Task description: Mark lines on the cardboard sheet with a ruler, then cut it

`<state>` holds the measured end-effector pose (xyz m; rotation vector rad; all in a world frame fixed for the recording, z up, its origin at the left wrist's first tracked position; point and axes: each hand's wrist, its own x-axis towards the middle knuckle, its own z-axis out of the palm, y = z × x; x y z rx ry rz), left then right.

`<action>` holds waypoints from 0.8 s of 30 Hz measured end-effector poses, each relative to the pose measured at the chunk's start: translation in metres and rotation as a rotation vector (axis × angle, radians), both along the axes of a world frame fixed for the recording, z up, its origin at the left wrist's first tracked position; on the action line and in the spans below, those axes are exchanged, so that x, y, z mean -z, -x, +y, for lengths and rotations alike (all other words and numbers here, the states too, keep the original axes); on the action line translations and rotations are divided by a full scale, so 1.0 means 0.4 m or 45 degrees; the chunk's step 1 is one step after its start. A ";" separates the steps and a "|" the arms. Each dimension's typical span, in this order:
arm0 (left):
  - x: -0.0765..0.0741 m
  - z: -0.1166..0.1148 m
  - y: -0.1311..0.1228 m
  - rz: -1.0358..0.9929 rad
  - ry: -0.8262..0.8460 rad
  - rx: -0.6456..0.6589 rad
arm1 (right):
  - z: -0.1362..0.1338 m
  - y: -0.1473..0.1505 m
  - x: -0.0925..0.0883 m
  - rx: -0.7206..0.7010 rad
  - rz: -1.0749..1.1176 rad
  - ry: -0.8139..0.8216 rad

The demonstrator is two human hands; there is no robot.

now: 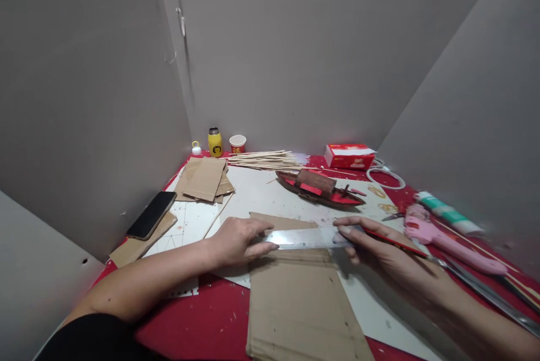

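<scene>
The clear ruler (310, 238) should be pressed flat across the cardboard sheet (301, 299) by the open left hand (236, 242) and right hand (382, 251), fingers spread.

A black phone (151, 215) lies at left centre on the red desk (198, 321), with a stack of cardboard pieces (205, 180), a yellow bottle (215, 142), a paper cup (237, 143), wooden sticks (264, 159), a model boat (319, 188) and a red box (349, 156) behind, a pink glue gun (442, 240) at right.
</scene>
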<state>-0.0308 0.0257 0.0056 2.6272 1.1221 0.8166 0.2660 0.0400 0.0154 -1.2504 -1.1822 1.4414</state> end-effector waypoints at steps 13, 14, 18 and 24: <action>-0.003 -0.004 -0.001 0.196 -0.010 0.030 | -0.018 0.005 -0.017 0.068 -0.092 -0.086; -0.001 -0.004 -0.002 0.203 -0.016 0.025 | -0.019 0.006 -0.019 0.078 -0.066 -0.069; 0.007 0.004 0.004 0.216 -0.045 -0.016 | -0.031 -0.002 -0.016 0.195 0.060 0.028; 0.016 0.036 0.029 0.127 -0.080 -0.151 | -0.094 -0.014 0.008 0.206 0.013 -0.027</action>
